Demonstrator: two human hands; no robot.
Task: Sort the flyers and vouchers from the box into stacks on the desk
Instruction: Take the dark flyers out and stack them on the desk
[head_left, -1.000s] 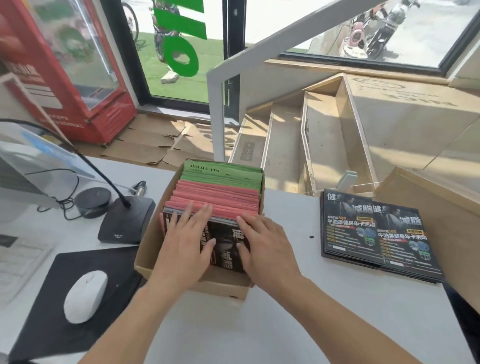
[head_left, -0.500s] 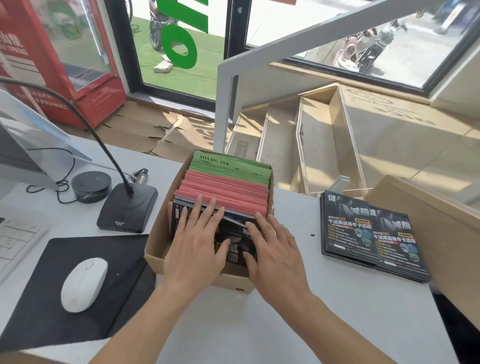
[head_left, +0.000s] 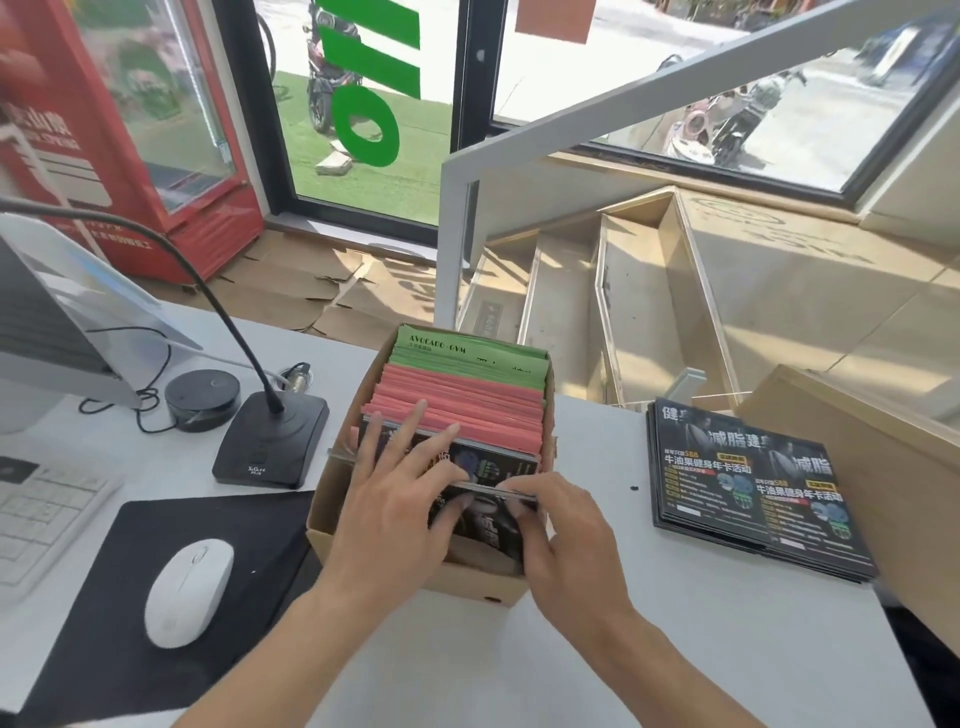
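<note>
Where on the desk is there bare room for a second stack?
Bare white desk lies between the cardboard box and the black flyer stack, and along the near edge in front of both. Left of the box is crowded: microphone base, mouse pad with mouse, keyboard.

- Strong daylight is pouring in through the windows (head_left: 675, 78) ahead, washing the street outside nearly white.
- Sun is falling in bright patches across the wooden steps (head_left: 644, 291).
- The white bench (head_left: 649, 649) is staying evenly lit (soft shadows only).
- Wide-angle distortion is bending straight lines near the edges; the red cooler (head_left: 119, 130) is looking slightly blurred.
</note>
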